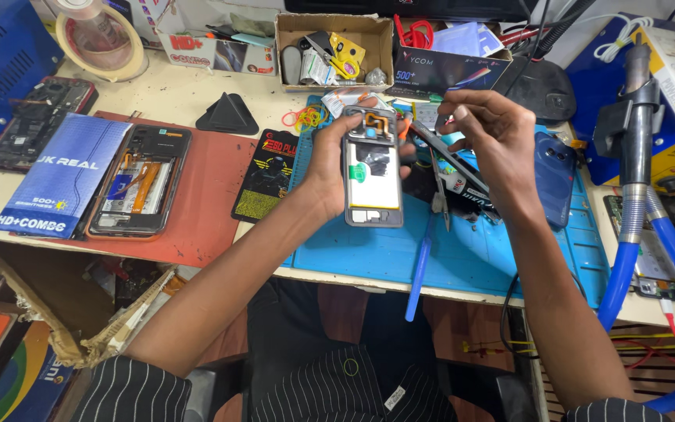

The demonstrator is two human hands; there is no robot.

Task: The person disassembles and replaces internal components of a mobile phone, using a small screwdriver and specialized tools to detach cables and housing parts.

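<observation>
My left hand [323, 160] grips an opened phone frame [371, 168], grey-edged with a white and yellow inside, held upright over the blue work mat [462, 250]. My right hand [486, 129] hovers just to the right of the frame's top with fingers pinched; whether anything small sits between them I cannot tell. Metal tweezers [441, 195] and a blue pry tool [419, 270] lie on the mat below that hand.
A second opened phone [141, 184] lies on a red mat [205, 211] at left beside a blue packet [64, 176]. A cardboard box of parts [333, 47] stands behind. A blue phone back [554, 176] and a blue hose [626, 258] are at right.
</observation>
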